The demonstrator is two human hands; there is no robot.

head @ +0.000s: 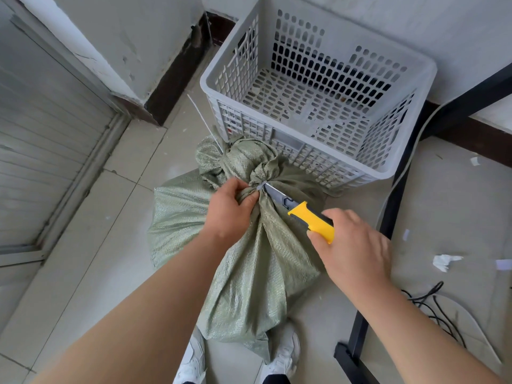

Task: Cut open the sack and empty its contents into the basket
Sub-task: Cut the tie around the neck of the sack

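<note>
A green woven sack [249, 273] stands on the tiled floor between my feet, its neck bunched and tied with a pale zip tie [260, 187]. My left hand [230, 212] grips the gathered neck just below the tie. My right hand [352, 250] holds a yellow and black utility knife [310, 217], whose blade tip touches the tie from the right. Just behind the sack stands a grey perforated plastic basket [410, 173], with only a few scraps on its bottom.
A black metal frame leg [388, 217] runs down the floor at the right, with a pale hose beside it. Black cables [435, 306] and paper scraps [443, 261] lie at the lower right. A wall corner and a shutter door are at the left.
</note>
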